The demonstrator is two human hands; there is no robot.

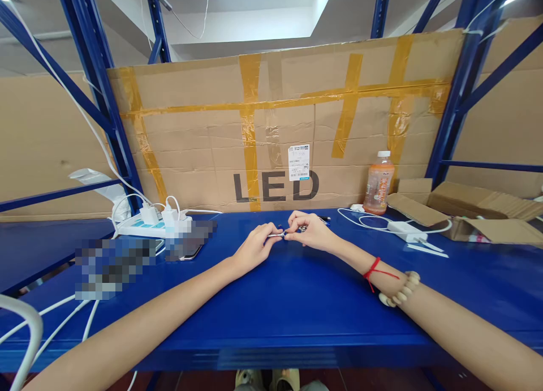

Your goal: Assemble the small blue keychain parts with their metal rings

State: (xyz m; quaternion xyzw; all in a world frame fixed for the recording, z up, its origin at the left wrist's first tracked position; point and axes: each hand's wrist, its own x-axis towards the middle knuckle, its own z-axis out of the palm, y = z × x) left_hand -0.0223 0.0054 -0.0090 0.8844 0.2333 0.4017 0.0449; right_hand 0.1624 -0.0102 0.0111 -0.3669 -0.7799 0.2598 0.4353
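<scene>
Both my hands meet over the middle of the blue table (297, 312). My left hand (253, 248) is closed, pinching one end of a small thin silvery object (278, 234). My right hand (309, 230) is closed too, its fingertips pinched on the other end of that same object. What the object is I cannot make out. A dark pen-like item (324, 218) lies just behind my right hand. My right wrist carries a red string and a beaded bracelet (401, 292).
A white power strip (148, 226) with plugged chargers and cables sits at the left, beside a phone (190, 250). An orange drink bottle (379, 183), a white adapter (408, 230) with cable and open cardboard boxes (466, 210) stand at the right. A taped cardboard wall (280, 125) closes the back.
</scene>
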